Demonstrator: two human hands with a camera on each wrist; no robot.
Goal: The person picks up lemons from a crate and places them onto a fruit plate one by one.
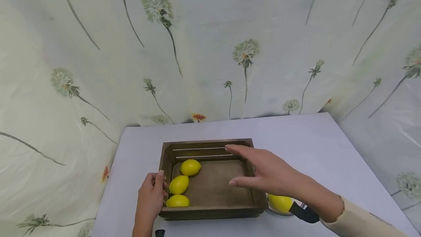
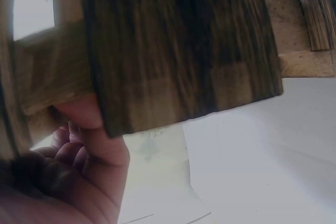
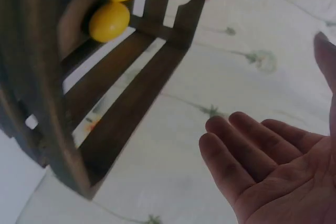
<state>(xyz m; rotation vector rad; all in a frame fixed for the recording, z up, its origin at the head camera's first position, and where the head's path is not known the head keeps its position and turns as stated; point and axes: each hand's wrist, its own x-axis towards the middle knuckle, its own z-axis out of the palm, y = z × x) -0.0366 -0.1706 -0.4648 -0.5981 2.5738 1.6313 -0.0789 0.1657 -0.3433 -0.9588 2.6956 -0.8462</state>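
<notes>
A brown slatted wooden crate (image 1: 213, 213) stands on the white table. Along its left side lie three yellow lemons: one at the back (image 1: 190, 167), one in the middle (image 1: 179, 185) and one at the front (image 1: 178, 200). My left hand (image 1: 149, 196) grips the crate's left end; in the left wrist view its fingers curl in at a gap between the wooden slats (image 2: 178, 51). Over the crate's right end hovers my right hand (image 1: 269, 167), its fingers straight and the thumb spread apart. The right wrist view shows that palm (image 3: 283, 182) holding nothing.
Right of the crate, partly hidden beneath my right forearm, another lemon (image 1: 279, 203) sits on a round plate (image 1: 279, 213). The white-covered table (image 1: 306, 138) meets walls of dandelion-patterned sheeting (image 1: 204, 83) at the back and both sides.
</notes>
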